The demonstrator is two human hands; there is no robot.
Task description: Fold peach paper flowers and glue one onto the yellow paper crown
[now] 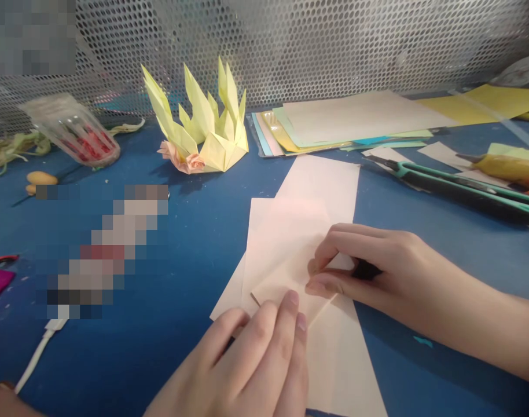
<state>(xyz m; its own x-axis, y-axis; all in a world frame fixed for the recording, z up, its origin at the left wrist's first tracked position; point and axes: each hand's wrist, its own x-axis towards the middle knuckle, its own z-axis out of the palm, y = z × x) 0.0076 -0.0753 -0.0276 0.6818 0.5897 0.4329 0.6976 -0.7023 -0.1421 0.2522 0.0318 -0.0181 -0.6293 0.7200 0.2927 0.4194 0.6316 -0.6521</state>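
Pale pink sheets of paper (pixel 286 226) overlap on the blue tabletop, one of them with a folded-over part near my hands. At a folded edge, the thumb and fingertips of my right hand (pixel 368 260) are pinched together on the paper. My left hand (pixel 264 353) lies over the lower part of the fold, fingers bent and close together, holding it down. Its thumb is partly tucked behind the fingers. A short dark sliver (pixel 254 299) shows beside the left fingers; I cannot tell what it is. Another pale sheet (pixel 346 370) extends below both hands.
Behind stands a yellow folded-paper crown (pixel 204 127) with pink paper flowers. A stack of coloured paper (pixel 346 119) lies against the perforated metal panel (pixel 334 46). Teal-and-black scissors (pixel 459 188) are at right. At left are a tilted plastic jar (pixel 76 133) and a white cable (pixel 39 347).
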